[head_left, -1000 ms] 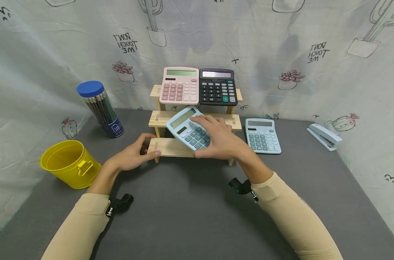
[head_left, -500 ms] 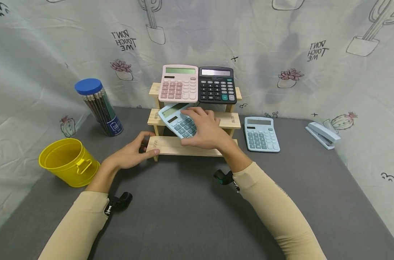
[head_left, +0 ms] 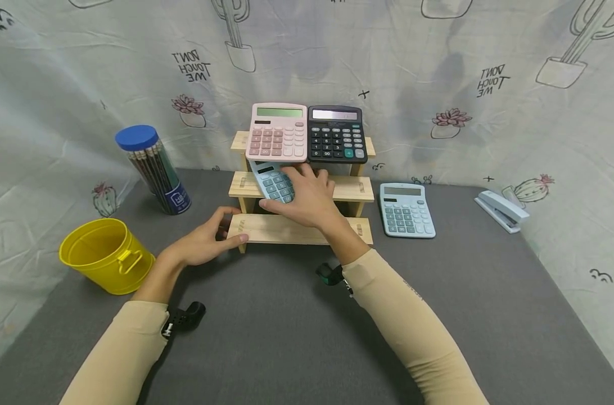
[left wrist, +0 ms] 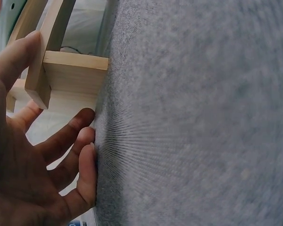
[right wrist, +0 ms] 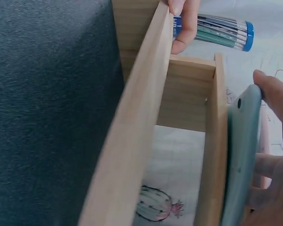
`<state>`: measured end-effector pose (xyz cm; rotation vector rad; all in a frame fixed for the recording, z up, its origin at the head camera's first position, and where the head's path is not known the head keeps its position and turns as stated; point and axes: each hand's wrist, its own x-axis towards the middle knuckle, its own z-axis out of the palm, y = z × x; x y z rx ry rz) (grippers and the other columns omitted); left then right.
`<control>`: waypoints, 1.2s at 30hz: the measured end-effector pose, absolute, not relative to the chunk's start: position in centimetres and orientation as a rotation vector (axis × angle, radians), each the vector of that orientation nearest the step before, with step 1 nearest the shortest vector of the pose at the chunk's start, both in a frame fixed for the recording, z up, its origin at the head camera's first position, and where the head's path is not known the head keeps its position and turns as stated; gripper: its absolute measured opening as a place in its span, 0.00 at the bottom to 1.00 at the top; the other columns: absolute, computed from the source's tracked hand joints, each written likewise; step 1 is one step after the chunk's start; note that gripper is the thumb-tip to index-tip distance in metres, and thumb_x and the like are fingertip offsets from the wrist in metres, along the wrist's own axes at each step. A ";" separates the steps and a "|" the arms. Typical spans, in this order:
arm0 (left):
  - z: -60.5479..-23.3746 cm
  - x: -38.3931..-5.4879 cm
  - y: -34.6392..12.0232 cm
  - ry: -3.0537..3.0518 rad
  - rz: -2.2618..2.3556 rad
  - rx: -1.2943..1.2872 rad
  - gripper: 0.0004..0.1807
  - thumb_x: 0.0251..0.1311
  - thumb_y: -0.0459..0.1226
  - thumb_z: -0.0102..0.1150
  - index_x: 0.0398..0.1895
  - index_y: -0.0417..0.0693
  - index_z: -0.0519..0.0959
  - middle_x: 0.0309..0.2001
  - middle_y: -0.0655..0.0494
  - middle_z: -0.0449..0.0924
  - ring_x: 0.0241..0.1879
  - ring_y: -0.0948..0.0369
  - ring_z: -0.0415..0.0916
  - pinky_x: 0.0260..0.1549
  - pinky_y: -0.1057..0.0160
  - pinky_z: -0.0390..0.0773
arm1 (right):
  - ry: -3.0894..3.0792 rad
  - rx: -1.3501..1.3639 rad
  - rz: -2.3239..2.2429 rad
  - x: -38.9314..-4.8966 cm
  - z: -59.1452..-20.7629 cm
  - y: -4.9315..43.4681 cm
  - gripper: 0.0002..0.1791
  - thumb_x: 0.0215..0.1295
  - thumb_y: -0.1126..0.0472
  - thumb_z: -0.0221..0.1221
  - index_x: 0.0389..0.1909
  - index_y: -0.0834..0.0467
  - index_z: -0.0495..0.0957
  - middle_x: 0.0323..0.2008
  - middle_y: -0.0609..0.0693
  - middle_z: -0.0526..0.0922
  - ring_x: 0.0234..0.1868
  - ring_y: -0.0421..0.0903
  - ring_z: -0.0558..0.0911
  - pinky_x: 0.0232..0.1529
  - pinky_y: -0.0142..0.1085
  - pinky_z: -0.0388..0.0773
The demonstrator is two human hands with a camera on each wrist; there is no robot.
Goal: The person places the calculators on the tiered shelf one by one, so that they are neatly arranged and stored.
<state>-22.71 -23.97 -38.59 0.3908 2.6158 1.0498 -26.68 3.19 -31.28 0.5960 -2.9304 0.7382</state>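
A three-tier wooden stand (head_left: 287, 229) stands near the back of the table. My left hand (head_left: 201, 239) grips the left end of its lowest board, thumb at the front. On the middle tier, my right hand (head_left: 309, 199) holds a light blue calculator (head_left: 276, 187) between thumb and fingers. The calculator tilts, its upper part hidden behind a pink calculator (head_left: 287, 147) on the top tier. A black calculator (head_left: 332, 151) sits beside the pink one. In the right wrist view, the blue calculator (right wrist: 243, 155) appears edge-on, close against the middle board.
Right of the stand lies another light blue calculator (head_left: 407, 212), with a pale blue stapler (head_left: 501, 211) farther right. A yellow bucket (head_left: 109, 261) stands by my left forearm. Behind it is a blue-lidded tub of pencils (head_left: 155, 171). A patterned cloth (head_left: 398, 50) hangs behind the stand.
My right hand has carried the blue calculator leftward and back onto the middle tier, its top sliding behind the pink calculator. My left hand keeps its hold on the lowest board.
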 end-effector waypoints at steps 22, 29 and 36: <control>-38.3 -22.7 -23.8 2.616 1.033 0.363 0.42 0.70 0.61 0.57 0.76 0.55 0.51 0.66 0.39 0.68 0.62 0.45 0.69 0.59 0.41 0.70 | -2.864 0.659 0.843 -27.9 -31.9 3.1 0.48 0.57 0.33 0.70 0.75 0.44 0.63 0.73 0.53 0.63 0.58 0.60 0.63 0.59 0.57 0.61; -38.4 -22.7 -23.8 2.612 1.053 0.387 0.41 0.71 0.60 0.56 0.76 0.55 0.51 0.66 0.39 0.68 0.62 0.45 0.69 0.59 0.41 0.70 | -2.863 0.674 0.805 -27.7 -32.2 2.7 0.40 0.66 0.37 0.64 0.76 0.45 0.64 0.75 0.53 0.61 0.57 0.58 0.62 0.58 0.55 0.60; -38.6 -22.8 -24.0 2.614 1.048 0.387 0.41 0.70 0.61 0.56 0.76 0.56 0.50 0.67 0.39 0.67 0.62 0.45 0.69 0.59 0.40 0.69 | -2.865 0.712 0.774 -27.7 -32.4 2.9 0.36 0.71 0.37 0.60 0.74 0.46 0.66 0.77 0.53 0.59 0.58 0.58 0.65 0.58 0.55 0.61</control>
